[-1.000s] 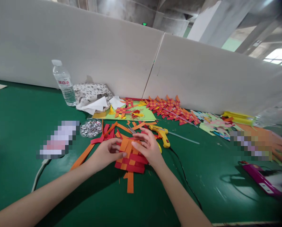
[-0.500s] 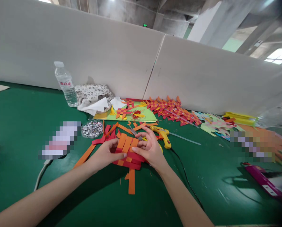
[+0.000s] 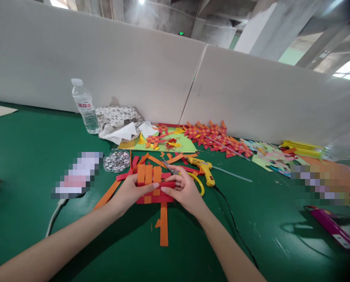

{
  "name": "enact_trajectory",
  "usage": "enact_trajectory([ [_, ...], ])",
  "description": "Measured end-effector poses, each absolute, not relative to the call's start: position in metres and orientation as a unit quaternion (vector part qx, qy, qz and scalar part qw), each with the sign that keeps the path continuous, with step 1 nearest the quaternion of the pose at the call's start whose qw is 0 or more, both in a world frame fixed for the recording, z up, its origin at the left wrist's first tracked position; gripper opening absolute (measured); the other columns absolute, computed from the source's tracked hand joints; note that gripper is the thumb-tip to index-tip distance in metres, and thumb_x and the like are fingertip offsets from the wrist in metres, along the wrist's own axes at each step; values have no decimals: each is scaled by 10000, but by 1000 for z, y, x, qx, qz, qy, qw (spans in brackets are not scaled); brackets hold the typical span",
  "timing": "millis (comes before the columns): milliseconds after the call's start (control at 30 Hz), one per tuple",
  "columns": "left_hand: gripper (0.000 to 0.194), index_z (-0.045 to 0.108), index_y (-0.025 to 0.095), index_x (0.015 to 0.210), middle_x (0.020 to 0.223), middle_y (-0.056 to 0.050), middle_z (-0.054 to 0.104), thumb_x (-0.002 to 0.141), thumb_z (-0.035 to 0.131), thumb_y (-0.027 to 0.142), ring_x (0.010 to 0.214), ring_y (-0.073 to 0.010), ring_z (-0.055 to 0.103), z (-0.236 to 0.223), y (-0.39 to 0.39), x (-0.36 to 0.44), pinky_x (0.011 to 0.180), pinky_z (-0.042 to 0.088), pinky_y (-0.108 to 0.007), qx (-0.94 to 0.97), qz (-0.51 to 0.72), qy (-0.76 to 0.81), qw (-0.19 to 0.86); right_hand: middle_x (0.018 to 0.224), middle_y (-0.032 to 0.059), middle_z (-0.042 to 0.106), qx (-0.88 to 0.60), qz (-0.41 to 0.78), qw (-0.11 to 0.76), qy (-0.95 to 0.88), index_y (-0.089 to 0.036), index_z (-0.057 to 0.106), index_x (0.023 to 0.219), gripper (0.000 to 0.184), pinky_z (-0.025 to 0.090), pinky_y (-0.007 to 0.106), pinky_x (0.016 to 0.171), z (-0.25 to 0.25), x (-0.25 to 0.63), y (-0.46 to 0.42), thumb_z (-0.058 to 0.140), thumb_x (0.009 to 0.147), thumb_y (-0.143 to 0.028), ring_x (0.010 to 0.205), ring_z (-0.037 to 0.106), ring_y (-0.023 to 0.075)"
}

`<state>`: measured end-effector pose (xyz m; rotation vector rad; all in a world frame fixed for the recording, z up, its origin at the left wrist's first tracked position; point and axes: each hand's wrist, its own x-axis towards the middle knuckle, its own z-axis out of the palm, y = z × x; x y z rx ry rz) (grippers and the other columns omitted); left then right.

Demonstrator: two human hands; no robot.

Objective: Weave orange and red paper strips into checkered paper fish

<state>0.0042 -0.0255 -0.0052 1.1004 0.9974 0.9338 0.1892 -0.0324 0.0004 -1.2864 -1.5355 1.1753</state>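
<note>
Between my hands is a woven piece of orange and red strips (image 3: 156, 176), held just above the table. My left hand (image 3: 132, 196) grips its left side, thumb across the front. Thumb and fingers of my right hand (image 3: 188, 194) pinch a red strip (image 3: 167, 184) at the right side. Three orange strip ends stand up from the top of the weave. Below it a loose orange strip (image 3: 164, 225) lies on the green table (image 3: 128, 246). Behind my right hand are scissors with a yellow handle (image 3: 202, 188), partly hidden.
A yellow glue gun (image 3: 206, 170) with a black cord lies right of the scissors. A clear container of googly eyes (image 3: 116, 160) and a phone (image 3: 78, 174) are at the left. Woven fish (image 3: 213, 135) are piled by the partition, with a water bottle (image 3: 87, 109) farther left.
The woven piece has turned more level and its orange ends have spread apart. My right hand has moved lower, its raised fingers now curled in at the red strip.
</note>
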Motion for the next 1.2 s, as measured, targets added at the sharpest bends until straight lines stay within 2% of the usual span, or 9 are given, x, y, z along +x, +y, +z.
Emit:
enact_trajectory([
  [100, 365, 689, 183, 950, 987, -63, 719, 646, 740, 380, 929, -238, 654, -6, -25, 4, 782, 516, -311, 475, 408, 448, 638, 796, -17, 619, -515, 460, 392, -608, -255, 440, 1189, 597, 469, 268, 652, 1, 188, -34, 724, 664, -251, 685, 597, 126],
  [267, 367, 701, 184, 910, 935, -55, 725, 631, 737, 420, 901, -239, 654, -9, -24, 3, 778, 516, -321, 487, 403, 442, 637, 811, -5, 639, -507, 471, 388, -608, -252, 467, 1158, 567, 473, 276, 671, 4, 186, -37, 728, 655, -251, 754, 617, 151],
  [333, 365, 705, 181, 891, 903, -54, 728, 624, 739, 428, 888, -245, 656, -10, -23, 3, 767, 519, -328, 493, 394, 448, 634, 777, -11, 641, -508, 460, 390, -615, -250, 473, 1151, 546, 465, 267, 639, 4, 186, -36, 720, 664, -246, 718, 613, 146],
  [567, 298, 713, 201, 888, 941, -46, 730, 647, 743, 375, 888, -222, 658, -8, -18, -5, 780, 509, -296, 493, 370, 429, 660, 758, -12, 655, -502, 465, 395, -613, -245, 460, 1162, 546, 446, 252, 613, 5, 188, -34, 712, 677, -238, 679, 601, 131],
  [933, 326, 699, 209, 910, 981, -47, 722, 629, 752, 366, 896, -218, 659, -10, -19, -6, 777, 511, -304, 516, 349, 429, 654, 788, -2, 646, -499, 448, 383, -635, -239, 450, 1180, 553, 455, 265, 625, 4, 189, -35, 696, 685, -230, 704, 602, 142],
  [1067, 334, 700, 203, 912, 926, -43, 730, 629, 746, 374, 880, -224, 661, -10, -22, -2, 758, 512, -301, 530, 347, 420, 650, 787, -9, 635, -479, 443, 373, -660, -231, 430, 1214, 621, 466, 312, 748, 2, 189, -36, 720, 665, -236, 766, 610, 156],
  [1200, 312, 696, 202, 887, 884, -30, 718, 644, 726, 395, 851, -213, 648, -6, -23, 0, 733, 497, -286, 543, 367, 418, 629, 734, -31, 607, -474, 438, 385, -660, -227, 442, 1206, 587, 455, 325, 809, 1, 190, -34, 708, 682, -228, 766, 605, 144],
])
